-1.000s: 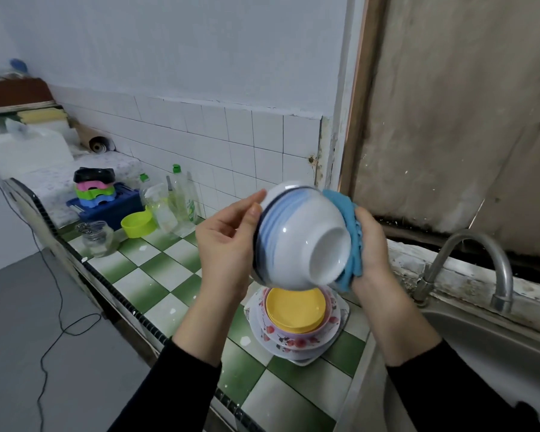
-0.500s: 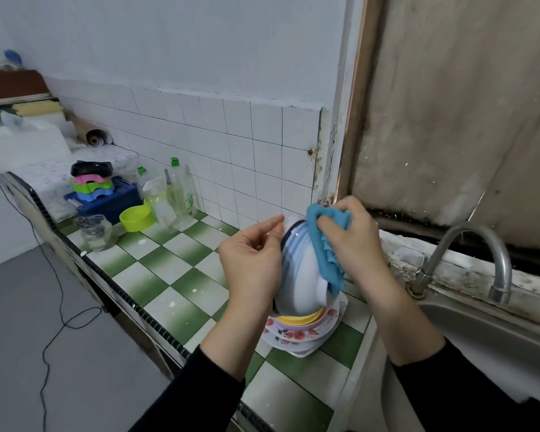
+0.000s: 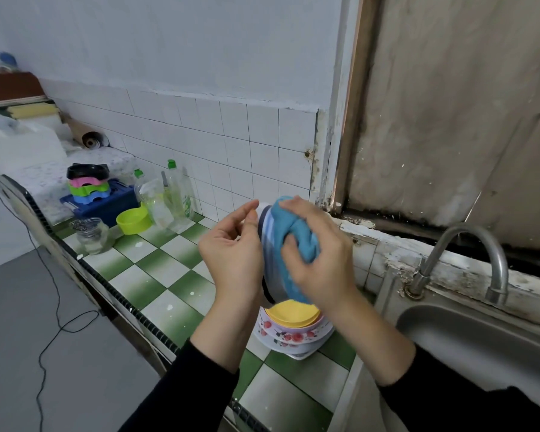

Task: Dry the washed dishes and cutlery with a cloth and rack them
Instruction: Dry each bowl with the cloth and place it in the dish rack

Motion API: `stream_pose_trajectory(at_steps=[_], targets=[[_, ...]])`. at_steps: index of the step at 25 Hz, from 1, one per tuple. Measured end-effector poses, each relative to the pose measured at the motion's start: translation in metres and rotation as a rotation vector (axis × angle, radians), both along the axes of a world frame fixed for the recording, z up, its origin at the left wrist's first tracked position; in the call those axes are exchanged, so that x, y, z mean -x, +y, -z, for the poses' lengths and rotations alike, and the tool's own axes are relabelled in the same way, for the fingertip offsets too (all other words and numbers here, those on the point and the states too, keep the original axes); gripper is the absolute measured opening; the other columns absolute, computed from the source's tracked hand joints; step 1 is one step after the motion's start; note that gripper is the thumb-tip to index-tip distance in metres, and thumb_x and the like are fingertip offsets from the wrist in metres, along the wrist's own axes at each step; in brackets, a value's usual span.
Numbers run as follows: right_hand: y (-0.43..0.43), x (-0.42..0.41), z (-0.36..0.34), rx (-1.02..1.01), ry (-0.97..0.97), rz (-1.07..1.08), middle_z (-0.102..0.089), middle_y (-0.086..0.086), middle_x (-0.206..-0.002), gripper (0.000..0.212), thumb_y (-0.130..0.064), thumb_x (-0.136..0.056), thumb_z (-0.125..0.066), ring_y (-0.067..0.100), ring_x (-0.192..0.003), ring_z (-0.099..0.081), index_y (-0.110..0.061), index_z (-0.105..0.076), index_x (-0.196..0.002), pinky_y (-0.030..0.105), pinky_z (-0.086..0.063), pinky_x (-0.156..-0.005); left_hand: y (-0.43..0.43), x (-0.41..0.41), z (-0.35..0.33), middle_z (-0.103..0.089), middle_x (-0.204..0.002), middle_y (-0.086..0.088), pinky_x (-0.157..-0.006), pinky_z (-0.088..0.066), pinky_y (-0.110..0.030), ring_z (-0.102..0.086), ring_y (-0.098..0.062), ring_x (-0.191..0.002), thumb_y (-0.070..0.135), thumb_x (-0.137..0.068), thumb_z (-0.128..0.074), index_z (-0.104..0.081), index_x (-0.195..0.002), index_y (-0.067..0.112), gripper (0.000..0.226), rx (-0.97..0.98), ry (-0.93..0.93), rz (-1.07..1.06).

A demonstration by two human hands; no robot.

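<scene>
Drying step: left hand [image 3: 231, 260] grip holds bowl [image 3: 268, 235] on edge, right hand [image 3: 321, 263] grip presses bunched cloth [image 3: 296, 235] on it; next likely racking.

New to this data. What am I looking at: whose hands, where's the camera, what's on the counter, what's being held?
No robot: a person's two bare hands, filmed by one wide-angle camera worn on the head, looking down. The left hand holds a blue-striped bowl on its side; the right hand presses a blue cloth against it. Below, on the green-checked counter, a yellow bowl sits in stacked floral dishes. The sink and tap are to the right.
</scene>
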State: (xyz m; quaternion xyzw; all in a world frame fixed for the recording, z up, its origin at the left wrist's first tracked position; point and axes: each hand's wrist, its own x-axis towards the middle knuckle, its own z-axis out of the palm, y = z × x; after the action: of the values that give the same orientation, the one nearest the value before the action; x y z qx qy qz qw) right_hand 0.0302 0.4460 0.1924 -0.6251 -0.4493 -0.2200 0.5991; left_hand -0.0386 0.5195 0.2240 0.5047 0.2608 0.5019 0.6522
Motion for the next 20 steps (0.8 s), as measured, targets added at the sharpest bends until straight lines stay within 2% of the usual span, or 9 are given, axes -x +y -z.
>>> stream_pose_trajectory(at_steps=[1,3,6,7,9,11,13,16,20], targets=[[0.0,0.007,0.013,-0.046,-0.168,0.015,-0.063,0.008,-0.12,0.034,-0.015,-0.087,-0.05,0.024,-0.121,-0.056,-0.002,-0.064,-0.115,0.037,-0.043,-0.105,0.002,0.0,-0.001,-0.07,-0.067,0.008,-0.071,-0.054,-0.024,-0.062,-0.009,-0.066,0.001,-0.091,-0.061,-0.072,-0.078,0.024,0.028,0.025,-0.023,-0.002],[0.001,0.008,0.04,-0.074,-0.449,0.102,-0.054,0.017,-0.13,0.031,-0.018,-0.094,-0.046,0.037,-0.132,-0.045,-0.004,-0.058,-0.119,0.053,-0.037,-0.108,0.004,0.0,-0.003,-0.064,-0.066,0.001,-0.074,-0.051,-0.031,-0.057,-0.017,-0.068,0.002,-0.091,-0.061,-0.071,-0.082,0.021,0.023,0.097,-0.079,-0.001],[0.005,0.005,0.073,-0.125,-0.549,0.226,-0.037,0.001,-0.149,0.028,-0.026,-0.098,-0.046,0.029,-0.144,-0.028,-0.02,-0.046,-0.125,0.055,-0.02,-0.116,0.008,0.0,-0.008,-0.059,-0.058,0.001,-0.064,-0.051,-0.028,-0.055,-0.017,-0.059,0.003,-0.091,-0.062,-0.067,-0.085,0.018,0.017,0.253,-0.134,0.006],[0.005,0.006,0.078,-0.169,-0.501,0.224,-0.03,-0.005,-0.153,0.029,-0.026,-0.097,-0.046,0.028,-0.145,-0.025,-0.021,-0.042,-0.125,0.054,-0.017,-0.117,0.009,0.0,-0.009,-0.061,-0.053,0.005,-0.058,-0.052,-0.023,-0.058,-0.012,-0.053,0.002,-0.091,-0.061,-0.065,-0.086,0.016,0.016,0.306,-0.149,0.016],[0.004,0.009,0.079,-0.289,-0.332,0.167,-0.026,-0.007,-0.152,0.032,-0.017,-0.092,-0.045,0.03,-0.141,-0.027,-0.019,-0.037,-0.123,0.051,-0.023,-0.116,0.011,0.0,-0.01,-0.065,-0.053,0.006,-0.049,-0.052,-0.02,-0.06,-0.007,-0.048,0.0,-0.091,-0.06,-0.061,-0.086,0.014,0.015,0.412,-0.193,0.041],[0.002,0.014,0.064,-0.409,-0.147,0.065,-0.03,0.0,-0.147,0.043,-0.006,-0.079,-0.042,0.025,-0.136,-0.034,-0.014,-0.037,-0.121,0.04,-0.031,-0.112,0.015,0.002,-0.009,-0.066,-0.063,0.0,-0.054,-0.055,-0.025,-0.061,-0.011,-0.052,0.0,-0.092,-0.059,-0.058,-0.087,0.012,0.013,0.493,-0.225,0.075],[0.001,0.017,0.048,-0.469,-0.014,-0.011,-0.035,0.014,-0.139,0.051,-0.004,-0.073,-0.038,0.02,-0.133,-0.037,-0.016,-0.041,-0.122,0.034,-0.032,-0.111,0.021,0.002,-0.007,-0.064,-0.075,-0.004,-0.065,-0.055,-0.032,-0.061,-0.013,-0.058,0.002,-0.093,-0.057,-0.055,-0.088,0.012,0.012,0.517,-0.235,0.119],[-0.003,0.019,0.028,-0.556,0.272,-0.158,-0.046,0.013,-0.129,0.045,-0.011,-0.081,-0.039,0.02,-0.126,-0.045,-0.022,-0.047,-0.124,0.033,-0.035,-0.109,0.028,0.004,-0.004,-0.064,-0.078,-0.004,-0.071,-0.053,-0.036,-0.06,-0.017,-0.066,0.006,-0.095,-0.054,-0.055,-0.09,0.014,0.01,0.479,-0.247,0.188],[-0.007,0.005,0.005,-0.596,0.774,-0.267,-0.064,0.002,-0.104,0.029,-0.02,-0.08,-0.05,0.014,-0.096,-0.06,-0.02,-0.06,-0.107,0.028,-0.05,-0.086,0.028,0.014,-0.008,-0.068,-0.066,0.004,-0.058,-0.055,-0.023,-0.063,-0.009,-0.058,0.005,-0.098,-0.048,-0.062,-0.098,0.015,0.018,0.268,-0.282,0.234]])
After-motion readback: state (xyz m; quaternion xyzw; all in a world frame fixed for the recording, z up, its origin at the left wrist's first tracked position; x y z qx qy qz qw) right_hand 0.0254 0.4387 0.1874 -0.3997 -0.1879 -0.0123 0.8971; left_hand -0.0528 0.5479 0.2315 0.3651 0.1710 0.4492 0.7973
